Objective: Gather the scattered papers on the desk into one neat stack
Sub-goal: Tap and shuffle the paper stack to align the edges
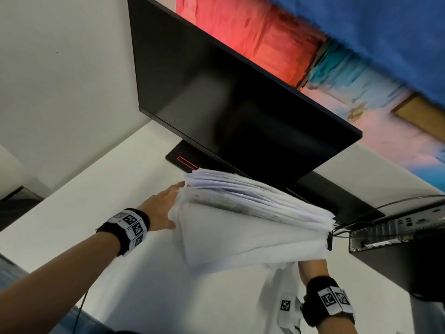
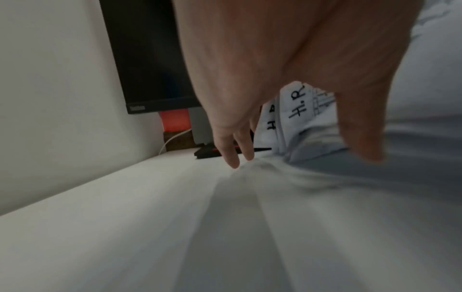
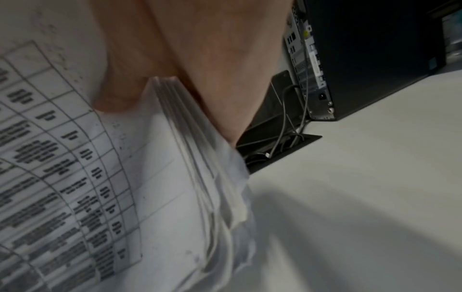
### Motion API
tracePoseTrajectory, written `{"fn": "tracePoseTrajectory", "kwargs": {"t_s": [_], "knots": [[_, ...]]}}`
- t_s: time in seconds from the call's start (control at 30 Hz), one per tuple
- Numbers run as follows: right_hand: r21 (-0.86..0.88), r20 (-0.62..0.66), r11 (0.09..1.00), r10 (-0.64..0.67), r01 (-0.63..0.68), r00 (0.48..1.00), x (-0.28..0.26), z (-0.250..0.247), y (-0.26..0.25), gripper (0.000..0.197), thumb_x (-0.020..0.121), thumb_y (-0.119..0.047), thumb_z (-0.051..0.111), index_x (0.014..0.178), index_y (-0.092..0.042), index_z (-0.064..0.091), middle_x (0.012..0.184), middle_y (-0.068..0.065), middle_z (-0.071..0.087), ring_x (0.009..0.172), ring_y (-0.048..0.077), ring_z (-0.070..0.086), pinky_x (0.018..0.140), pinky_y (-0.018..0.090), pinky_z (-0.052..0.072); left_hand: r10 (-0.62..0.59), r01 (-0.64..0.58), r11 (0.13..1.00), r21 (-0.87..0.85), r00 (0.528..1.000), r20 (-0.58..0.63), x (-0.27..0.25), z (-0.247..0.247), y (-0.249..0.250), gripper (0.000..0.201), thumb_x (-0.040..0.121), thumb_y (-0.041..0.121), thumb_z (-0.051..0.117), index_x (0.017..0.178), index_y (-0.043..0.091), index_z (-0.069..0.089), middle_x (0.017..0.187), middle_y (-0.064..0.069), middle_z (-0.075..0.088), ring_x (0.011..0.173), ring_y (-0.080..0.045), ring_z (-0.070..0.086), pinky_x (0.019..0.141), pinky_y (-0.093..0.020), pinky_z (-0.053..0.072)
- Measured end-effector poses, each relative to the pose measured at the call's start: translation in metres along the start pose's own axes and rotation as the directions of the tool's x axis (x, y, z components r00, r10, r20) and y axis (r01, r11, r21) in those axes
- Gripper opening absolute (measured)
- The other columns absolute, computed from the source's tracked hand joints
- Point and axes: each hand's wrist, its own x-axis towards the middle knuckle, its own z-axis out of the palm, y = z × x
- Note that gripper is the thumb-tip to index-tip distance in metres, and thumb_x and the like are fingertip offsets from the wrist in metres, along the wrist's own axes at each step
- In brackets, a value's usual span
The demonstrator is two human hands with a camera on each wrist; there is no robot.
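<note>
The bench [image 1: 96,189] lies white under both hands, a dark monitor [image 1: 228,104] standing beyond them. A computer case [image 1: 397,237] sits past the right hand [image 3: 200,59], which grasps the stack of papers [image 1: 240,225] at one edge, thumb on the printed top sheet. The left hand [image 1: 161,208], fingers straight, presses the stack's opposite edge. The stack is held tilted between them.

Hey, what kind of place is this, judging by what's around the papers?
Most likely an office workstation: a white desk carries a dark monitor and a desktop computer with cables plugged into its back, beside the sheaf of printed papers.
</note>
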Motion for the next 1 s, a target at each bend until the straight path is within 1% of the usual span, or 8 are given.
{"fn": "tracePoseTrajectory", "kwargs": {"t_s": [0.13, 0.23, 0.37, 0.5, 0.6, 0.7, 0.8, 1.0], "knots": [[0.054, 0.008, 0.99, -0.13, 0.13, 0.991, -0.04, -0.009, -0.074, 0.024, 0.092, 0.012, 0.05, 0.114, 0.008, 0.061, 0.102, 0.028, 0.065, 0.109, 0.054, 0.059, 0.081, 0.044, 0.049, 0.077, -0.079, 0.989, -0.126, 0.997, -0.021, -0.003, 0.002, 0.006, 0.139, 0.053, 0.046, 0.092, 0.158, 0.032, 0.002, 0.165, 0.004, 0.024, 0.146, -0.024, 0.035, 0.117, -0.037, 0.029], [0.297, 0.069, 0.952, -0.095, 0.071, 0.993, -0.06, -0.025, -0.096, 0.021, 0.091, -0.001, 0.065, 0.111, -0.001, 0.069, 0.104, 0.017, 0.078, 0.1, 0.037, 0.074, 0.083, 0.042, 0.06, 0.174, -0.202, 0.96, -0.192, 0.973, -0.152, 0.0, 0.002, 0.021, 0.137, 0.048, 0.057, 0.089, 0.157, 0.032, 0.009, 0.158, 0.008, 0.037, 0.138, -0.019, 0.045, 0.114, -0.037, 0.036], [0.385, 0.218, 0.923, -0.074, -0.016, 0.973, -0.082, -0.045, -0.105, 0.031, 0.089, -0.014, 0.069, 0.119, -0.006, 0.069, 0.11, 0.013, 0.079, 0.1, 0.029, 0.076, 0.083, 0.043, 0.062, 0.014, -0.052, 0.739, -0.672, 0.998, -0.061, 0.001, -0.005, 0.051, 0.109, 0.052, 0.052, 0.09, 0.143, 0.026, 0.037, 0.119, 0.019, 0.057, 0.112, -0.011, 0.061, 0.103, -0.04, 0.051], [0.41, 0.237, 0.911, -0.053, -0.05, 0.97, -0.097, -0.053, -0.086, 0.054, 0.069, -0.026, 0.079, 0.118, -0.008, 0.069, 0.111, 0.014, 0.078, 0.098, 0.026, 0.077, 0.078, 0.037, 0.063, 0.124, 0.106, 0.513, -0.852, 0.973, 0.196, 0.0, 0.003, 0.058, 0.055, 0.076, 0.025, 0.084, 0.127, 0.02, 0.065, 0.119, -0.003, 0.075, 0.11, -0.024, 0.071, 0.102, -0.053, 0.051], [0.383, 0.164, 0.923, -0.1, 0.03, 0.981, -0.108, -0.054, -0.08, 0.046, 0.069, -0.026, 0.077, 0.112, -0.01, 0.072, 0.107, 0.01, 0.08, 0.094, 0.022, 0.078, 0.071, 0.029, 0.062, 0.075, -0.009, 0.426, -0.905, 0.997, 0.025, -0.004, 0.002, 0.063, 0.044, 0.082, 0.01, 0.076, 0.125, 0.013, 0.067, 0.117, -0.004, 0.076, 0.108, -0.026, 0.073, 0.097, -0.052, 0.055], [0.342, -0.002, 0.916, -0.221, 0.209, 0.975, -0.123, -0.047, -0.085, 0.015, 0.087, -0.021, 0.072, 0.101, -0.021, 0.076, 0.1, -0.008, 0.081, 0.095, 0.008, 0.076, 0.076, 0.02, 0.06, 0.02, -0.252, 0.414, -0.875, 0.963, -0.268, -0.011, -0.011, 0.082, 0.031, 0.09, 0.008, 0.068, 0.12, 0.015, 0.069, 0.115, -0.001, 0.077, 0.108, -0.022, 0.073, 0.091, -0.041, 0.059], [0.348, -0.093, 0.889, -0.283, 0.297, 0.955, -0.128, -0.028, -0.084, 0.03, 0.092, -0.017, 0.07, 0.112, -0.038, 0.067, 0.105, -0.022, 0.075, 0.095, -0.014, 0.067, 0.087, 0.018, 0.049, -0.017, -0.4, 0.358, -0.844, 0.901, -0.434, -0.016, -0.021, 0.093, 0.031, 0.089, 0.007, 0.071, 0.116, 0.021, 0.068, 0.113, 0.004, 0.077, 0.107, -0.016, 0.073, 0.087, -0.032, 0.06], [0.443, -0.103, 0.892, -0.054, 0.095, 0.993, -0.099, 0.022, -0.052, 0.053, 0.082, -0.007, 0.077, 0.132, -0.015, 0.063, 0.121, 0.007, 0.073, 0.114, 0.029, 0.067, 0.1, 0.044, 0.051, -0.186, -0.211, 0.536, -0.817, 0.915, -0.358, -0.005, -0.013, 0.088, 0.065, 0.063, 0.029, 0.092, 0.12, 0.019, 0.061, 0.112, 0.001, 0.071, 0.102, -0.018, 0.069, 0.084, -0.037, 0.059]]}}
